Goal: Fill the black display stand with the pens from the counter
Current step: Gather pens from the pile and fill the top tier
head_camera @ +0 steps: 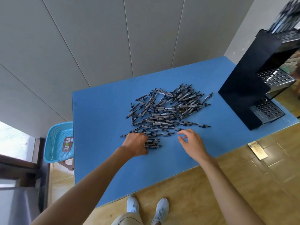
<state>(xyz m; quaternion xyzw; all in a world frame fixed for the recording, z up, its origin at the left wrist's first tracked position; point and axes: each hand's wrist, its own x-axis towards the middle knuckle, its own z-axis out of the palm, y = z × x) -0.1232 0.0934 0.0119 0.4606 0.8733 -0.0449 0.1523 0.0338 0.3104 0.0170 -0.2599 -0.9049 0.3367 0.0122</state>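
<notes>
The fingers of the left hand (pixel 135 144) are curled around a small bundle of pens (pixel 153 143), clamping it against the blue counter (pixel 100 127) at the near edge of the heap. The bundle projects to the right of the fist, with the pens lying roughly parallel. The right hand (pixel 192 143) hovers just beside it, palm down, with fingers spread apart and slightly bent, and it holds nothing. Its fingertips are close to the nearest loose pens; contact cannot be confirmed.

The loose pile of pens (pixel 167 111) lies on the middle of the counter, beyond both hands. The pens are grey and black and cross each other at many angles.

The black display stand (pixel 250 78) stands upright on the right end of the counter, well apart from the pile. It has stepped tiers, each a perforated tray with rows of round holes. The lowest tier (pixel 266 111) and the middle tier (pixel 275 77) show open holes with no pens in them. The top tier (pixel 288 35) is partly cut off by the frame edge; a blurred cluster of upright pens (pixel 285 18) stands in it.

A light blue plastic basket (pixel 59 142) sits beside the left end of the counter, lower than its surface. A label lies inside it. The person's two white shoes (pixel 146 207) stand on the tiled floor (pixel 243 176) below the counter edge.
</notes>
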